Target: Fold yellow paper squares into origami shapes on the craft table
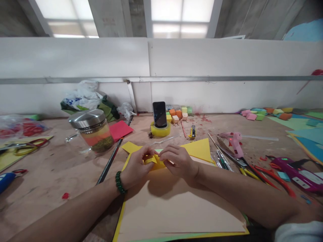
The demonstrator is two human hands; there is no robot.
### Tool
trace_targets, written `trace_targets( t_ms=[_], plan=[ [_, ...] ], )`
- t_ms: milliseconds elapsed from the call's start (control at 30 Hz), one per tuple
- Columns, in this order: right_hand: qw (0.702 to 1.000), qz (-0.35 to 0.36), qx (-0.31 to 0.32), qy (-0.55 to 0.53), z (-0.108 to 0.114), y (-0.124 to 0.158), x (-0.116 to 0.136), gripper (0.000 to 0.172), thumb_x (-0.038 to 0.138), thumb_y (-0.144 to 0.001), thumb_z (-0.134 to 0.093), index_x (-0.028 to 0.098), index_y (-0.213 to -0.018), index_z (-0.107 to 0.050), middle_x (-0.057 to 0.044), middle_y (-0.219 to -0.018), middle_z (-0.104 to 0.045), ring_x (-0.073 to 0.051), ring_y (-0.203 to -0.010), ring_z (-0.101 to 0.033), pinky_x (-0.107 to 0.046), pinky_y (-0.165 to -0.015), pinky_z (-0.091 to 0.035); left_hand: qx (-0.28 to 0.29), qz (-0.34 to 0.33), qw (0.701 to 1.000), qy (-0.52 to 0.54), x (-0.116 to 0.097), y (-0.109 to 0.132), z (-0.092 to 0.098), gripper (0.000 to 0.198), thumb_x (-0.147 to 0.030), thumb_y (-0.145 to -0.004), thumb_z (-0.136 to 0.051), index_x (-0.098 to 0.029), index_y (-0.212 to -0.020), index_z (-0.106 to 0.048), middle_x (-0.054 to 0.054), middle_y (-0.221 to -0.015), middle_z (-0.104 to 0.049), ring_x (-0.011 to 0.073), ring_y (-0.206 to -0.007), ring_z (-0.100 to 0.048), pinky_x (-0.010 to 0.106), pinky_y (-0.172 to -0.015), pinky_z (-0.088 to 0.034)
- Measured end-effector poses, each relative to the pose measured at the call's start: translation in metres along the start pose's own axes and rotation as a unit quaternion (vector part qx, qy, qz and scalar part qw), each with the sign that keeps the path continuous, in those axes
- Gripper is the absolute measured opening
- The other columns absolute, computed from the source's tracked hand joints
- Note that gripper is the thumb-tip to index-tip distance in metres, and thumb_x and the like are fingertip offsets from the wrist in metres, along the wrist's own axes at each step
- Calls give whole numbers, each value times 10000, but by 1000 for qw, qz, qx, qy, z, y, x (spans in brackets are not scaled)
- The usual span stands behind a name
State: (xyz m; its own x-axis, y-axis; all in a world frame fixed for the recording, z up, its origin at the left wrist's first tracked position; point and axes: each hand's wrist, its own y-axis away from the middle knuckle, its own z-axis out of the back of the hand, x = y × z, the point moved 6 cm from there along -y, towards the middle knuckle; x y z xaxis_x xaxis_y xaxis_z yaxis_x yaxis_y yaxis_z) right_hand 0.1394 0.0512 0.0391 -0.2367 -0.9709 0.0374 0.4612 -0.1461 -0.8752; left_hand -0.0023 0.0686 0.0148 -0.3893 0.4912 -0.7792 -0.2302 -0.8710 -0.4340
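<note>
My left hand (140, 165) and my right hand (178, 160) meet near the middle of the view. Between their fingers is a small folded piece of yellow paper (151, 160), which both hands pinch. A green bead bracelet (119, 183) circles my left wrist. Beneath the hands lies a stack of large paper sheets, pale peach (181, 205) on top, with yellow and green edges showing. Two yellow paper pieces, one at the left (130, 147) and a larger one at the right (198, 149), lie just beyond the hands. My fingers partly hide the folded paper.
A glass tea mug (99, 139) with a metal lid stands at left, near red paper (121, 130). A phone (159, 114) leans upright on a tape roll (160, 130). At right lie a pink glue gun (234, 141), scissors (242, 163) and a purple power strip (300, 173).
</note>
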Motion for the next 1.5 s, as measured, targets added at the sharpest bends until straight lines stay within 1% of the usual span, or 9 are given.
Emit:
trace_targets(
  t_ms=[200,333,467,567,733,900,1067,1233,1500],
  plan=[
    [998,-43,-20,-32,5,1,-6,236,4,-767,-493,226,-824,-549,-28,-827,-684,-149,-752,-619,-269,-684,-511,-44,-53,997,-27,-9,2,8,148,-108,-622,-495,-217,-717,-462,31,-889,-697,164,-772,-627,268,-662,-492],
    [987,-145,-38,-59,6,6,-18,209,64,-741,-532,212,-884,-569,-28,-820,-668,-160,-747,-621,-282,-677,-510,-56,-111,991,-54,-19,5,11,138,-89,-642,-479,-221,-672,-452,28,-855,-710,175,-781,-653,275,-670,-506],
    [964,-230,-31,-127,2,9,-33,114,120,-702,-586,185,-794,-603,-20,-748,-660,-152,-690,-615,-267,-640,-509,-63,-159,982,-84,-29,9,13,136,-80,-700,-508,-215,-685,-494,42,-902,-715,173,-801,-663,282,-723,-509],
    [934,-293,-21,-205,-4,12,-45,80,110,-691,-598,175,-712,-639,-7,-692,-667,-140,-649,-612,-251,-610,-502,-61,-166,980,-90,-31,9,14,136,-82,-722,-517,-214,-690,-506,41,-905,-714,171,-800,-658,272,-718,-504],
    [852,-402,-32,-335,-13,21,-61,29,174,-684,-711,161,-677,-686,-8,-685,-682,-132,-652,-616,-254,-632,-500,-68,-160,981,-92,-30,8,15,128,-92,-732,-521,-210,-684,-511,52,-918,-701,173,-829,-649,273,-730,-505],
    [792,-451,-34,-410,-20,25,-64,74,196,-663,-750,167,-713,-704,-5,-736,-696,-133,-695,-633,-268,-683,-521,-81,-119,987,-76,-25,4,17,101,-123,-719,-545,-210,-670,-533,55,-910,-695,191,-855,-636,299,-748,-512],
    [832,-421,-61,-357,-14,23,-61,53,195,-672,-718,179,-720,-700,-7,-720,-692,-140,-674,-628,-269,-639,-522,-96,-79,991,-48,-16,0,17,77,-134,-708,-565,-206,-684,-578,35,-868,-698,181,-842,-637,274,-704,-508],
    [881,-368,-29,-295,-12,16,-48,117,128,-687,-593,174,-737,-688,-17,-731,-696,-147,-701,-631,-263,-639,-513,-78,-66,994,-33,-11,1,12,84,-135,-700,-578,-204,-702,-628,37,-878,-707,191,-855,-646,288,-720,-523],
    [920,-312,-14,-236,-10,13,-36,197,86,-667,-524,172,-767,-671,-19,-761,-701,-143,-707,-643,-249,-635,-518,-99,-122,984,-81,-18,6,15,163,-81,-697,-557,-211,-683,-654,40,-910,-660,191,-874,-627,314,-770,-524]
  ],
)
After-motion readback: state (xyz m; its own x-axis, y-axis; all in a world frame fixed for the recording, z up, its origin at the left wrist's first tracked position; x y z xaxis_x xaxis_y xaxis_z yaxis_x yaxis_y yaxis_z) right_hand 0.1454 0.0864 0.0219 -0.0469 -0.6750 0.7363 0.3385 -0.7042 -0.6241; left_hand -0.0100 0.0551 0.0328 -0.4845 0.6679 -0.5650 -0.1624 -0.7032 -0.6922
